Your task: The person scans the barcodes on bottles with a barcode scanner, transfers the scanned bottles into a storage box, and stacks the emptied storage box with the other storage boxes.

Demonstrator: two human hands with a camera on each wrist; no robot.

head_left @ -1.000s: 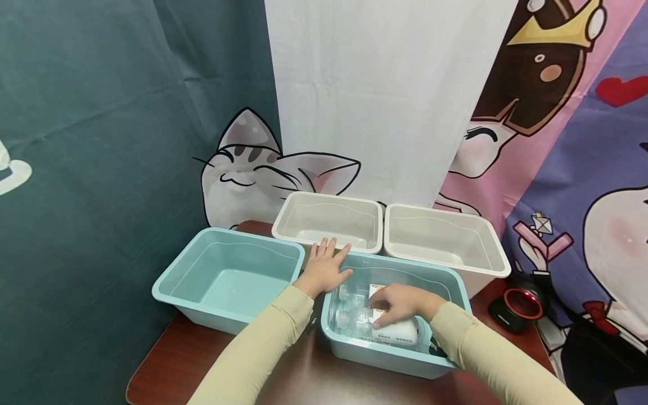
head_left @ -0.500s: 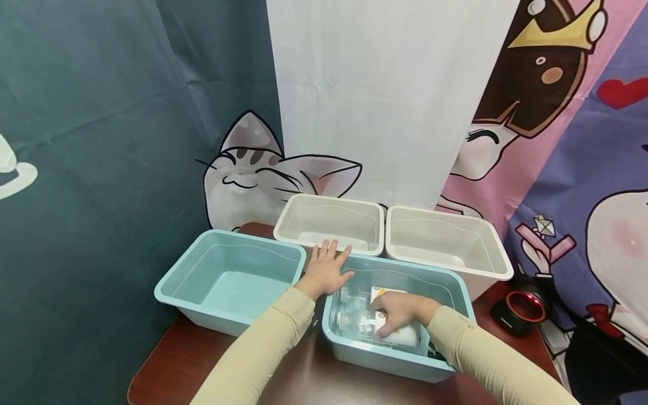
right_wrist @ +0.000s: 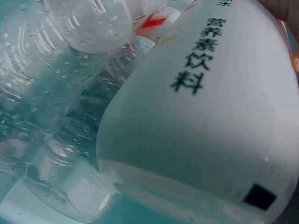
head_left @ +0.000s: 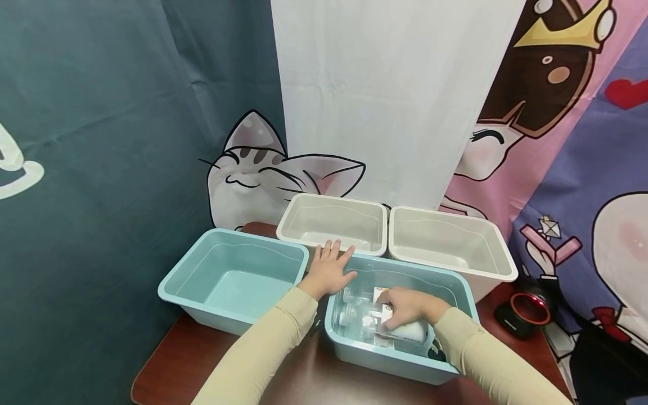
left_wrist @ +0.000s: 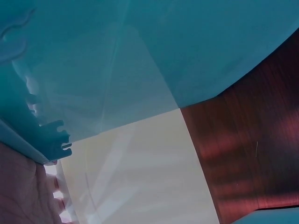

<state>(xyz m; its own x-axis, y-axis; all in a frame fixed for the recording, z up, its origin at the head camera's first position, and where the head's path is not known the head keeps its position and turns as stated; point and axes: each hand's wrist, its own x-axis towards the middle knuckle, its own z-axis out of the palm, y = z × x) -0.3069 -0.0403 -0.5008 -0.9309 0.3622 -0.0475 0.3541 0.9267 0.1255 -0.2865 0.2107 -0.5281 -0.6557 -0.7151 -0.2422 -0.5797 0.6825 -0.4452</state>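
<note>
My right hand (head_left: 409, 306) reaches into the right-hand light-blue bin (head_left: 390, 364) and grips a white drink bottle (head_left: 412, 332), thumb on the near side. In the right wrist view the white drink bottle's rounded body, with dark printed characters, fills the right half; part of a finger shows at the top right. Wet-looking clear plastic bottles (right_wrist: 60, 172) lie beside it. My left hand (head_left: 328, 274) rests with spread fingers on the bin's far left corner. In the left wrist view its palm (left_wrist: 21, 186) is at the rim.
A second light-blue bin (head_left: 233, 309) stands to the left. Two off-white bins (head_left: 331, 224) are behind, side by side. A black device with a glowing red ring (head_left: 526, 312) sits at the right of the brown table (head_left: 304, 382). Printed curtains hang behind.
My right hand has closed round the white drink bottle, which has shifted slightly rightward, showing a white label below it. My left hand stays at the corner. The head view has shifted slightly.
</note>
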